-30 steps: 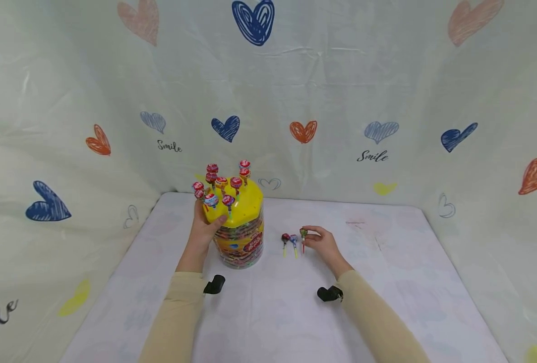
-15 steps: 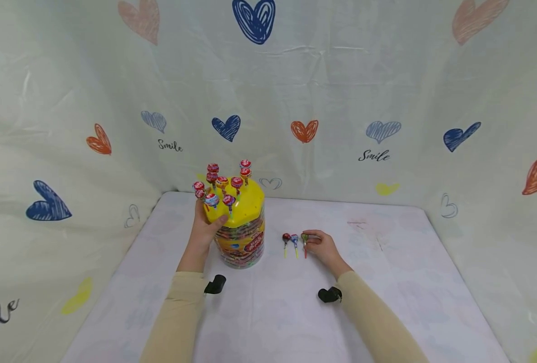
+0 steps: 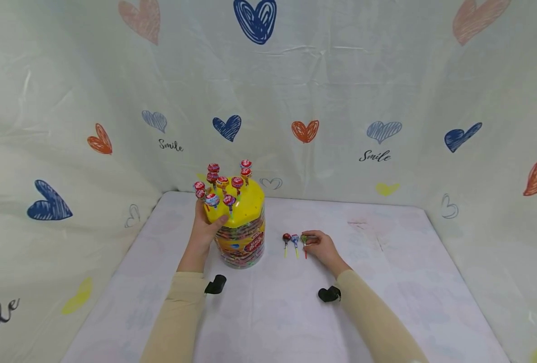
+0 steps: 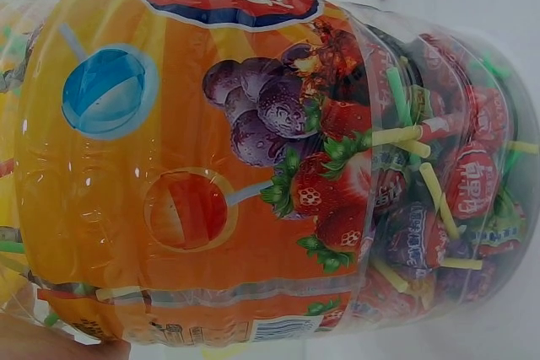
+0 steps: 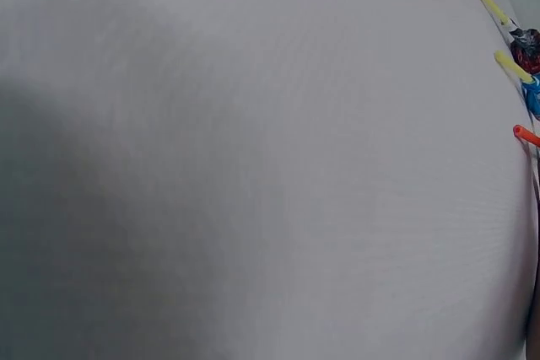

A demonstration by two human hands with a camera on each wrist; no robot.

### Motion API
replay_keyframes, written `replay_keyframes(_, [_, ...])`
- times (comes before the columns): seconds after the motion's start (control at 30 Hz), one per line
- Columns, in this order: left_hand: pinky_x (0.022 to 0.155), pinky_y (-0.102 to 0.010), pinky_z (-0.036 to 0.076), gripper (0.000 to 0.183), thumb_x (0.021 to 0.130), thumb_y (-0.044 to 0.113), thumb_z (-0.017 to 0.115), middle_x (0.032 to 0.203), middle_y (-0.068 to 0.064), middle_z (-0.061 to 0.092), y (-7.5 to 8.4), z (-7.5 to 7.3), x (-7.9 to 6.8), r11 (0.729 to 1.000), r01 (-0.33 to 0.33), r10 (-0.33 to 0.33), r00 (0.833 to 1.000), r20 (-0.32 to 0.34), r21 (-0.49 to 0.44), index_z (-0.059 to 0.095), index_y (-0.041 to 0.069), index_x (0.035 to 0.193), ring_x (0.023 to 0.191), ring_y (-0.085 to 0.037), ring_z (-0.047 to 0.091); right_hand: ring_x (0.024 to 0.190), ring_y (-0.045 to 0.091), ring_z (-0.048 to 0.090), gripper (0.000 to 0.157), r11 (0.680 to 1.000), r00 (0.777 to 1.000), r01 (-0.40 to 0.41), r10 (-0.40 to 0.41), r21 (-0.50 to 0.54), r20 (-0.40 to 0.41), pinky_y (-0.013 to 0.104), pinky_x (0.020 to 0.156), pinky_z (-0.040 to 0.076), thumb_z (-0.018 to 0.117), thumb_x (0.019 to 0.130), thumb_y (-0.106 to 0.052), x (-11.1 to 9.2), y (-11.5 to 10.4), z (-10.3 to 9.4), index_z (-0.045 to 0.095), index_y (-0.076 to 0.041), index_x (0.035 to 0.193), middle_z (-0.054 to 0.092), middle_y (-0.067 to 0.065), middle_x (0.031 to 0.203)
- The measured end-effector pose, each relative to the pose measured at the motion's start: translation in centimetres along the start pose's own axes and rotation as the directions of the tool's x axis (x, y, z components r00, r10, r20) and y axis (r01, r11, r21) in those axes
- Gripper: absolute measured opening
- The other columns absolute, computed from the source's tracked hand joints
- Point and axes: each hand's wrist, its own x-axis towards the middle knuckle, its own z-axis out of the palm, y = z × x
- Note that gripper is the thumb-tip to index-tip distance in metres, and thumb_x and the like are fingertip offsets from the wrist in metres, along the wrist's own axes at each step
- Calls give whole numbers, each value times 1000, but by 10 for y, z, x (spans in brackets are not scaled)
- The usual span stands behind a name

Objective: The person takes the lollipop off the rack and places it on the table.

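Note:
A clear plastic jar (image 3: 241,248) full of wrapped lollipops stands at the table's left, topped by a yellow lid (image 3: 246,209). Several lollipops (image 3: 229,200) stick up from that lid. My left hand (image 3: 201,232) grips the jar by the lid's left side, thumb at the front. In the left wrist view the fruit label (image 4: 186,166) fills much of the picture. To the right of the jar, my right hand (image 3: 323,248) pinches a green-wrapped lollipop (image 3: 304,238) with a red stick. Beside it lie a dark red lollipop (image 3: 287,237) and a blue lollipop (image 3: 295,239), sticks toward me.
A white cloth covers the table (image 3: 268,322). Behind it hangs a pale curtain (image 3: 332,75) printed with hearts. A black wrist mount (image 3: 215,285) juts from the left sleeve, and another black mount (image 3: 329,294) from the right.
The right hand has come down slightly with the green lollipop, which is now in line with the other two. The left hand and jar look unchanged.

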Motion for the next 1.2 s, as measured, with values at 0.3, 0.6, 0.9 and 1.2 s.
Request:
replay_keyframes(0.3, [115, -34, 25, 81, 91, 22, 69, 148, -4, 34, 0, 0, 0, 1000, -9, 9, 1000, 1, -2, 16, 21, 153, 132, -20, 36, 85, 18, 63, 43, 1000, 1000, -15, 15, 12, -4, 28, 71, 53, 75, 80, 5, -3, -5, -2, 66, -4, 121, 68, 10, 99])
replay_keyframes(0.6, [115, -35, 24, 80, 93, 17, 67, 149, -5, 34, 0, 1, 0, 1000, 13, -13, 1000, -5, 18, 16, 22, 153, 133, -21, 35, 96, 26, 65, 43, 995, 999, 30, -31, 97, 8, 34, 80, 55, 71, 85, 2, -12, -41, -3, 62, -4, 127, 62, 21, 114])
replay_keyframes(0.9, [114, -34, 26, 78, 93, 19, 67, 148, -4, 35, 0, 1, -1, 1000, 16, -16, 1000, -4, 6, 16, 23, 152, 132, -19, 37, 101, 34, 62, 43, 942, 972, 204, -228, 266, 64, 27, 82, 55, 71, 84, 7, -24, -104, 12, 60, 4, 126, 62, 12, 116])
replay_keyframes(1.2, [114, -33, 26, 77, 94, 15, 66, 147, -5, 36, 0, 1, -2, 1000, 5, -5, 1000, -1, 1, 15, 21, 152, 131, -20, 38, 106, 38, 56, 39, 857, 895, 372, -433, 355, 106, 38, 92, 52, 67, 84, 13, -55, -180, 21, 58, 12, 122, 55, 21, 123])
